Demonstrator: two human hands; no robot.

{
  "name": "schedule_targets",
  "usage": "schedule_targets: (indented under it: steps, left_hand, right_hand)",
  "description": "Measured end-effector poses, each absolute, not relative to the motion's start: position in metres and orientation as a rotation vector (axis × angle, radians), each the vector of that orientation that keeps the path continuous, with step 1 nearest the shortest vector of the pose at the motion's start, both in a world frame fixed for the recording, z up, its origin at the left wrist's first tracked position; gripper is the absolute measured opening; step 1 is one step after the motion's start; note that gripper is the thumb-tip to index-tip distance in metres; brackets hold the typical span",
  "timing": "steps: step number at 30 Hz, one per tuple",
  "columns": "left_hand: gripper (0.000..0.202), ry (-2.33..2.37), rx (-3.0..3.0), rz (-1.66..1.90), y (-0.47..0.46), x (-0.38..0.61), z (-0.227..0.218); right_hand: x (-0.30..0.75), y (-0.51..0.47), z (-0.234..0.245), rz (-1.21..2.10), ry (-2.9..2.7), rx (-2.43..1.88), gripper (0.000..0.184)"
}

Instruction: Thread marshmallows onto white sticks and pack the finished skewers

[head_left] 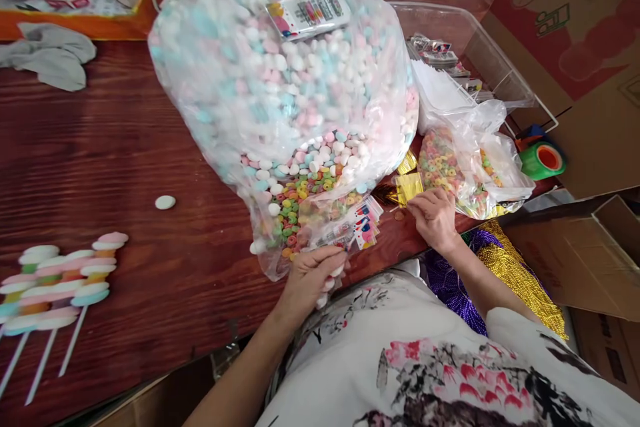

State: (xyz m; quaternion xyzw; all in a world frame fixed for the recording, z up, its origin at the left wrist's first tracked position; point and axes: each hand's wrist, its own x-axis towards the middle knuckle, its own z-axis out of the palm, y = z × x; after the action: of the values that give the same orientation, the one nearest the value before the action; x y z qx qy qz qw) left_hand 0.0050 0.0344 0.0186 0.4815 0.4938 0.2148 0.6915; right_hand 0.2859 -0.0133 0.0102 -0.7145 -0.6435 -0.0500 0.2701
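Observation:
My left hand (313,275) is closed at the table's front edge around a clear wrapper with white round candies (327,285) inside. Much of that packet is hidden by my fingers and palm. Pinched fingers of my right hand (434,217) touch the lower end of a bundle of gold twist ties (409,188). Between the hands lie fanned printed labels (367,221). A large clear bag (210,87) full of pastel candies opens towards me, with small coloured candy rings (293,217) at its mouth. A printed packet (309,12) rests on top of it.
Several candy lollipops (55,283) lie at left, near a loose white candy (165,202). A grey glove (55,53) is behind them. At right are a bag of candy rings (440,160), a clear bin (480,33), green tape (543,160) and cardboard boxes (585,80).

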Motion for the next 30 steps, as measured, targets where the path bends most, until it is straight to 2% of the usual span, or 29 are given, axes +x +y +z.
schedule_targets:
  steps: [2, 9, 20, 26, 30]
  left_hand:
    - [0.036, 1.137, 0.921, 0.505, 0.037, 0.006, 0.022]
    - [0.03, 1.09, 0.806, 0.589, 0.031, 0.004, 0.034]
    - [0.034, 1.118, 0.785, 0.685, 0.02, 0.014, 0.023]
    - [0.025, 1.147, 1.098, 0.753, 0.023, 0.021, 0.012]
    - [0.025, 1.106, 1.18, 0.852, 0.027, 0.018, 0.017]
  right_hand:
    - [0.293, -0.007, 0.006, -0.242, -1.813, -1.996, 0.019]
    - [0.282, 0.009, 0.003, -0.264, -1.976, -2.1, 0.023]
    - [0.283, 0.004, 0.014, 0.075, -1.771, -1.791, 0.021]
    - [0.218, -0.009, 0.035, 0.604, -1.491, -1.327, 0.012]
    - [0.173, -0.006, 0.038, 0.642, -1.681, -1.196, 0.021]
